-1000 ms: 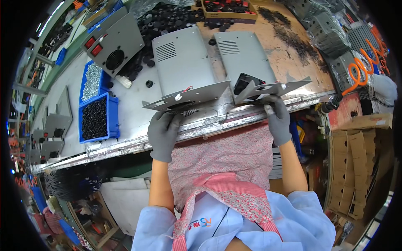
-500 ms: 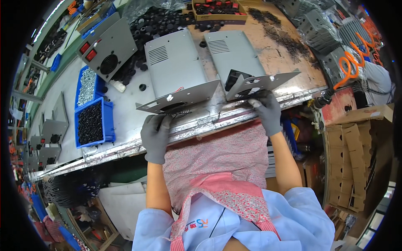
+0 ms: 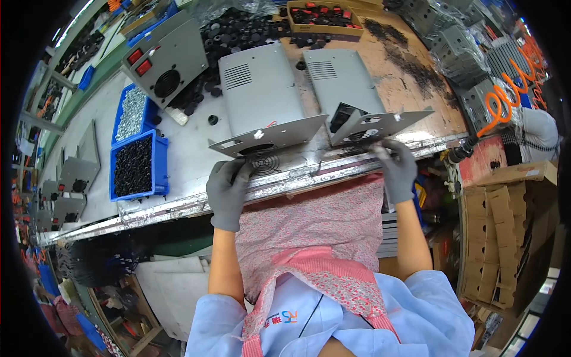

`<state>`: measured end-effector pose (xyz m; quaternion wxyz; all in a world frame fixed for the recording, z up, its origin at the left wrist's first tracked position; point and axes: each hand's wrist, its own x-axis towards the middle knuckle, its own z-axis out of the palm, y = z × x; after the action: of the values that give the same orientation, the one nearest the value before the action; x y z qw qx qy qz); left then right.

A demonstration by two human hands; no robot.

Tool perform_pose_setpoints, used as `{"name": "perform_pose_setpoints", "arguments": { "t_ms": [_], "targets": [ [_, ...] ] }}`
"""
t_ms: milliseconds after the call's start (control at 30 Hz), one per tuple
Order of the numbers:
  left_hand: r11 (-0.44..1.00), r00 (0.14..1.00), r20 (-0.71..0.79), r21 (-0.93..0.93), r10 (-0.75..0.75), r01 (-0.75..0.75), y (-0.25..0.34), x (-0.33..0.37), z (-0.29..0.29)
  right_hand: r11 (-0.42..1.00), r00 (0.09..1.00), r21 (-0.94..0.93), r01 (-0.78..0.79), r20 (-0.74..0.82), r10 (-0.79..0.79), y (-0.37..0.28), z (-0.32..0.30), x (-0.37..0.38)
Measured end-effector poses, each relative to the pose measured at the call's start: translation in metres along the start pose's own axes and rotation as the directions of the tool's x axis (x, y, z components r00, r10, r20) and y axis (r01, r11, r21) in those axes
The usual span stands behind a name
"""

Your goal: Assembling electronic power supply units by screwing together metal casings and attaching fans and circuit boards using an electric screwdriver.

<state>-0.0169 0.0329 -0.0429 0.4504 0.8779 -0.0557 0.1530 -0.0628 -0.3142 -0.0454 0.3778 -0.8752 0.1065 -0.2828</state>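
Observation:
My left hand [image 3: 227, 193], in a grey glove, has its fingers curled at the left edge of a round black wire fan guard [image 3: 265, 162]. That guard sits by the dark opening in the lower edge of a grey metal panel [image 3: 282, 135], which stands tilted before a grey vented housing [image 3: 259, 89]. My right hand [image 3: 398, 169], also gloved, is drawn together just right of a second panel [image 3: 392, 124]; whatever lies between its fingertips is too small to make out. Behind this panel are a black fan [image 3: 345, 117] and another vented housing [image 3: 342, 80].
Blue bins of silver fasteners [image 3: 131, 113] and black screws [image 3: 134, 166] stand at the left. A panel with red switches [image 3: 165, 62] leans behind them. Black caps [image 3: 238, 33] and a carton of red-black parts [image 3: 326, 22] lie farther back. An orange coiled hose [image 3: 499, 107] hangs at the right.
My right hand has drawn back to the right, away from the second panel's lower edge. My left hand stays by the fan guard, more of which now shows. The view has shifted slightly.

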Motion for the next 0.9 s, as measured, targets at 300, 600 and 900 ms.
{"name": "perform_pose_setpoints", "arguments": {
  "t_ms": [300,600,900],
  "targets": [
    [0.999,1.0,0.014,0.028,-0.025,0.024,0.001,0.0,-0.001,0.212,0.837,-0.81,0.546,0.52,-0.169,0.041,-0.135,0.076],
    [0.999,0.996,-0.086,0.0,0.035,-0.035,-0.004,-0.002,-0.001,-0.105,0.764,-0.898,0.427,0.296,0.573,0.046,-0.125,0.114],
    [0.961,0.898,-0.389,0.254,0.204,-0.109,-0.027,-0.008,-0.073,-0.173,0.512,-0.734,0.657,0.266,0.817,0.121,-0.163,0.146]
  ]
}}
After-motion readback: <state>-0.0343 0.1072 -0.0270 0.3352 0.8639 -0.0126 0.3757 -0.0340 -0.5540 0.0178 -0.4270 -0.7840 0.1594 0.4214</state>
